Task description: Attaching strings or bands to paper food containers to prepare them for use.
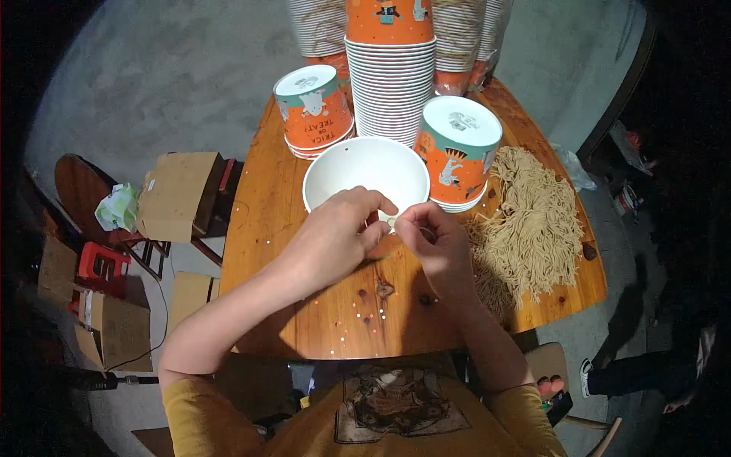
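Note:
A paper bucket [365, 169] with a white inside stands tilted toward me at the middle of the table, and a small hole shows in its far wall. My left hand [346, 225] is closed at its near rim, index finger over the inside and thumb outside. Just right of that, my right hand [434, 236] pinches a small pale bit that looks like the end of a beige cord, at the same rim. The fingers hide most of the cord. To the right lies a heap of beige cords [537, 228].
Behind stands a tall stack of nested buckets [392, 87], with wrapped stacks farther back. Upside-down orange buckets flank it, one at left [316, 114] and one at right [457, 152]. Small white dots dot the wooden table [327, 331]. Cardboard boxes [179, 194] stand at left; a person's leg [628, 373] shows at right.

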